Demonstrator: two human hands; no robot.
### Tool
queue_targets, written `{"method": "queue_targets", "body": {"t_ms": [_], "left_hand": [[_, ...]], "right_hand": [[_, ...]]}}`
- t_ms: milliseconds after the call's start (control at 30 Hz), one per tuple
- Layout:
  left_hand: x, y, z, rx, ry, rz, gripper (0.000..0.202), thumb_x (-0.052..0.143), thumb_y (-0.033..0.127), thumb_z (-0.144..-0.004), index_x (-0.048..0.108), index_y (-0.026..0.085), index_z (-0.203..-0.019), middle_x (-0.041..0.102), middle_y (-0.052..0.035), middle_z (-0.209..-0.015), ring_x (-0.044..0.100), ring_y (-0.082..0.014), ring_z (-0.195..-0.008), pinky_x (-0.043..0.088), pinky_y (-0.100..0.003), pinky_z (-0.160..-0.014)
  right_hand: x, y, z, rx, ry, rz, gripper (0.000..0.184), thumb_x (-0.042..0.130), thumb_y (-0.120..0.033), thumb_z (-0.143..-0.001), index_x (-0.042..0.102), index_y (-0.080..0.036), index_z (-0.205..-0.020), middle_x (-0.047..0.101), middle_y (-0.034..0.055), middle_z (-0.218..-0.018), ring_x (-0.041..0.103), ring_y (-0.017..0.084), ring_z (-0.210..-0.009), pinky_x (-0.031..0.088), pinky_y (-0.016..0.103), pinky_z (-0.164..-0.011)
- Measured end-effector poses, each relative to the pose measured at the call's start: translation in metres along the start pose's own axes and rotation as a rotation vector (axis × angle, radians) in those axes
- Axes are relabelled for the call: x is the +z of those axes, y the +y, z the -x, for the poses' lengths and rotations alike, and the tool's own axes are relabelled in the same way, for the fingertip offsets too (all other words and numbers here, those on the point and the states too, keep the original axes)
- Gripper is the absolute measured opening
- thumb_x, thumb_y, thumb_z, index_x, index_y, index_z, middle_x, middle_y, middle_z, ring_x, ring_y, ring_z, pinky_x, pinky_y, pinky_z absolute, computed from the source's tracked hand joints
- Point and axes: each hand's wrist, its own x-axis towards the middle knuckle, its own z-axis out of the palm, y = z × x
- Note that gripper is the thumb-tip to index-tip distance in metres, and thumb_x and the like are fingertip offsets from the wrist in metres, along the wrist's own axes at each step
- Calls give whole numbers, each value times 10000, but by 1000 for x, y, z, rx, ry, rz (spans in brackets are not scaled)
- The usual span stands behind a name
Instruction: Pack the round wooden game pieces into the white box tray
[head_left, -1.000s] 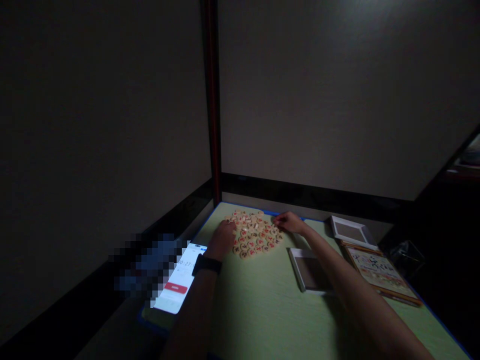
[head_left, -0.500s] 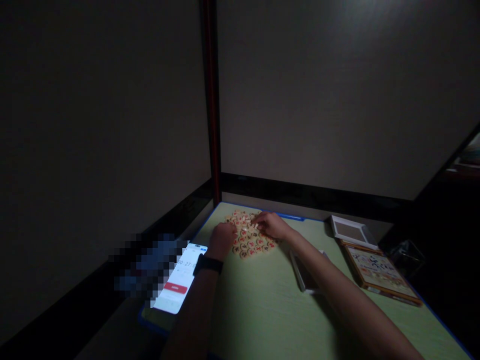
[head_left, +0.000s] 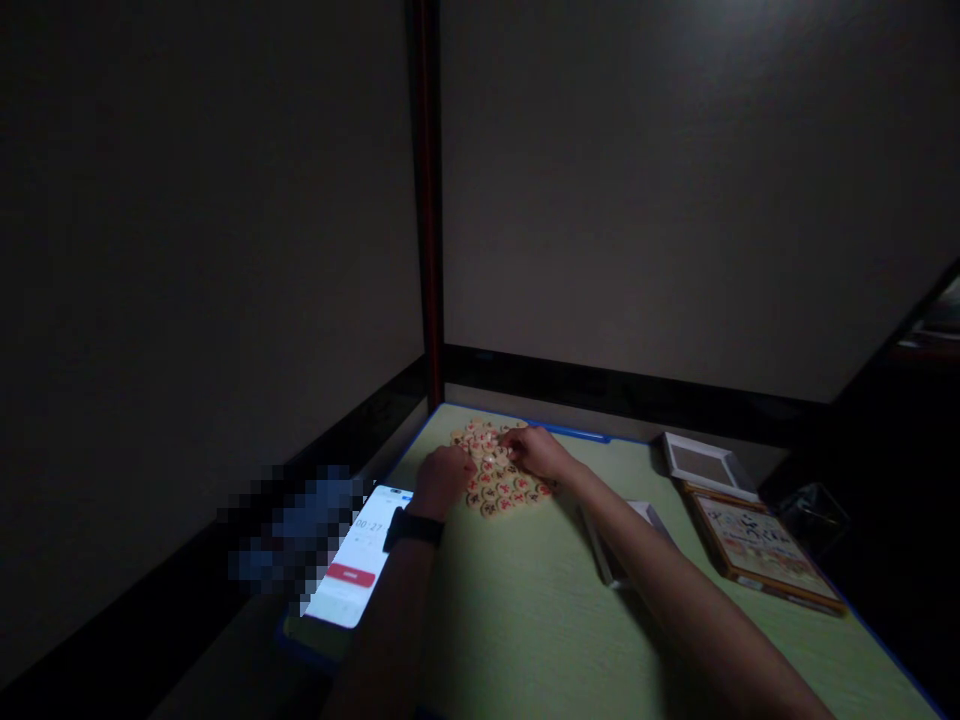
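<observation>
A heap of several round wooden game pieces (head_left: 501, 490) with red and black marks lies on the far left part of the green table (head_left: 525, 610). My left hand (head_left: 444, 478), with a dark watch at the wrist, rests curled at the heap's left edge, touching the pieces. My right hand (head_left: 538, 452) lies on top of the heap's far right side with its fingers bent down onto the pieces. The light is too dim to tell whether either hand holds a piece.
A lit phone (head_left: 358, 555) with a timer screen lies at the table's left edge. A white box tray (head_left: 630, 545) sits under my right forearm. Another white tray (head_left: 705, 465) and a printed box lid (head_left: 761, 550) lie at the right. Walls close the far side.
My right hand has moved left from the heap's right edge onto its top. My left hand has stayed at the heap's left edge. The heap looks more gathered.
</observation>
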Motion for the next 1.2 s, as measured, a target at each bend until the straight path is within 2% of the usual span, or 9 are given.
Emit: {"method": "queue_targets", "body": {"t_ms": [167, 300, 433, 733, 933, 1100, 1200], "left_hand": [[5, 6, -2, -10, 81, 14, 293, 529, 185, -892, 751, 216, -1081, 742, -95, -1082, 658, -213, -1033, 490, -320, -939], [15, 10, -4, 143, 196, 61, 390, 513, 70, -875, 701, 206, -1189, 707, -66, -1214, 602, -199, -1143, 442, -311, -1042], [24, 11, -7, 230, 196, 97, 435, 504, 9, -846, 694, 191, -1192, 693, -62, -1244, 583, -197, -1170, 431, -316, -1072], [36, 5, -14, 242, 227, 93, 395, 492, 26, -852, 716, 190, -1133, 711, -74, -1162, 589, -201, -1121, 428, -333, -1059], [32, 8, -11, 217, 198, 67, 406, 483, 15, -846, 711, 170, -1144, 726, -79, -1131, 596, -203, -1112, 439, -322, -1046], [31, 9, -11, 188, 211, 73, 416, 499, 14, -834, 715, 196, -1139, 731, -78, -1097, 602, -198, -1100, 464, -320, -1012], [27, 9, -9, 174, 233, 56, 414, 489, 3, -829, 718, 188, -1120, 725, -79, -1105, 601, -194, -1101, 461, -307, -1005]], "right_hand": [[1, 0, -1, -3, 4, -39, 412, 550, 37, -697, 738, -165, -1003, 756, 34, -892, 677, 154, -816, 458, 204, -723], [1, -2, 1, 0, 10, -42, 425, 570, 36, -679, 742, -160, -1014, 757, 39, -895, 671, 159, -791, 460, 212, -714], [0, -6, 3, 1, 15, -24, 448, 566, 44, -675, 736, -146, -1043, 756, 49, -901, 664, 164, -798, 451, 215, -720], [-1, -9, 7, -23, 41, 47, 397, 516, 9, -743, 728, -154, -1036, 759, 71, -933, 672, 186, -865, 435, 223, -749], [-1, -9, 16, -49, -1, 65, 439, 530, 15, -735, 731, -171, -1077, 773, 59, -1008, 691, 172, -926, 448, 202, -786], [-7, -10, 19, -46, -30, 118, 375, 535, 14, -720, 754, -180, -955, 776, 52, -930, 692, 181, -886, 436, 209, -738], [-10, -17, 18, -35, -25, 161, 352, 530, -12, -746, 747, -178, -967, 771, 62, -923, 683, 188, -872, 429, 222, -733]]}}
